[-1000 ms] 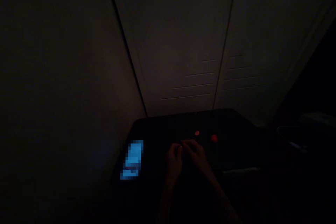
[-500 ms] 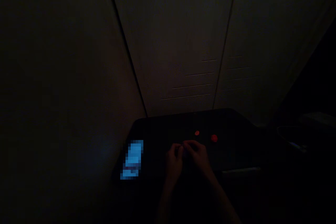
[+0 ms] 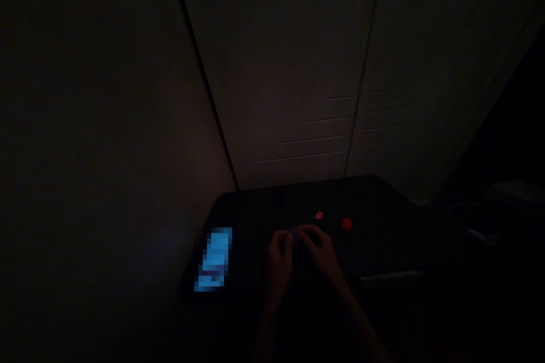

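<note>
In the dim light, my left hand and my right hand meet over a dark table. Between their fingertips is a small purple piece, pinched from both sides; its exact kind is too dark to make out. Just beyond my right hand lies a small flat red piece. A rounder red lump rests farther right on the tabletop.
A lit, pixelated screen lies at the table's left side. Pale panels with grooved lines rise behind the table. To the right, a cable and a small pale object show faintly. A light strip runs along the front edge.
The fingertips have shifted slightly, and more of the purple piece shows between them. The red pieces and the screen lie as before.
</note>
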Tool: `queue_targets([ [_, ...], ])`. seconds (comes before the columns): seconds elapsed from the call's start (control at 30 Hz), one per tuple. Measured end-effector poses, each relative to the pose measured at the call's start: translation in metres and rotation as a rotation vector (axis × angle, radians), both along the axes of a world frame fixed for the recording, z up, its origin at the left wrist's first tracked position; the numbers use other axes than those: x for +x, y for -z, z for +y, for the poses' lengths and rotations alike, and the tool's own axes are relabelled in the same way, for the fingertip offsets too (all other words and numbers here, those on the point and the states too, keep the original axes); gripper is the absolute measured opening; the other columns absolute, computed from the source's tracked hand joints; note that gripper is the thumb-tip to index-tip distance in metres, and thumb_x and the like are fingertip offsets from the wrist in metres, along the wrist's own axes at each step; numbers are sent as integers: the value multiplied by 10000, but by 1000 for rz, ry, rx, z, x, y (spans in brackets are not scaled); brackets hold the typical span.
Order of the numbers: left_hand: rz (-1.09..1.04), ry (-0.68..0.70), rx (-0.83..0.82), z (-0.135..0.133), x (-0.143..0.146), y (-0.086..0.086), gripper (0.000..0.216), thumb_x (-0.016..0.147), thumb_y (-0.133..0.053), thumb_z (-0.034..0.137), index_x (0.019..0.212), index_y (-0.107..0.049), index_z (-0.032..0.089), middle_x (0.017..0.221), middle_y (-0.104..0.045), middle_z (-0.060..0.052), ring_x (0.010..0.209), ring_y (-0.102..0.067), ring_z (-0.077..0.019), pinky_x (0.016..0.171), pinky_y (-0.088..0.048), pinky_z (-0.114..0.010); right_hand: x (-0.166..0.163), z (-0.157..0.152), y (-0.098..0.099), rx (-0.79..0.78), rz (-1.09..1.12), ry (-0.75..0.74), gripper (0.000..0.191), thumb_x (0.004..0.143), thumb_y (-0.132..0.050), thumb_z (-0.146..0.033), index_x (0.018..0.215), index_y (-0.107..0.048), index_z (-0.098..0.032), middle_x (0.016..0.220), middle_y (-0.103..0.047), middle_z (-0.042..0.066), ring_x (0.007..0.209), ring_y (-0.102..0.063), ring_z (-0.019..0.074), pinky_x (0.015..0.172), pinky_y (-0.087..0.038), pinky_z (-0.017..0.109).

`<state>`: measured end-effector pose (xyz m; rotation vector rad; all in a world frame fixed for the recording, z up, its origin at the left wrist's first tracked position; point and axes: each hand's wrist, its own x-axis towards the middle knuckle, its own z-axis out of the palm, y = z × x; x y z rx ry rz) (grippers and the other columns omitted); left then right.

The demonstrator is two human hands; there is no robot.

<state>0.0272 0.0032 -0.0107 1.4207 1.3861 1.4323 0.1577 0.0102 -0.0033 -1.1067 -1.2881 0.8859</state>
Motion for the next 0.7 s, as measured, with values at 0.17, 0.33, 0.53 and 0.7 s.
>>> queue_targets([
  [0.17,31,73,-14,-1,0,-4,348,933,-552,497,986,-696,184,952,-747,-80,883,-694,-231,805,-522,-329,2,1,2,20,-8,-27,262,881,-649,-439,964,-761,-217,992,-770,68,974,-694,266,898,-516,372],
  [0.33,104,59,22,-4,-1,-7,352,949,-525,485,967,-700,181,923,-746,-76,869,-689,-230,794,-511,-325,2,1,2,54,-24,-23,268,882,-650,-451,940,-765,-216,969,-757,69,953,-688,257,879,-522,365],
  [0.53,128,33,22,-3,-2,-7,364,943,-516,513,917,-692,195,871,-740,-58,813,-683,-218,751,-499,-301,2,1,3,-9,19,-33,288,848,-695,-464,997,-766,-228,1016,-774,66,984,-701,270,886,-532,372],
  [0.7,143,30,18,-4,-2,-6,371,956,-500,512,918,-685,192,860,-733,-58,802,-679,-216,731,-491,-295,3,0,2,-25,28,-32,268,829,-724,-441,976,-765,-221,965,-780,58,932,-712,265,842,-539,365],
])
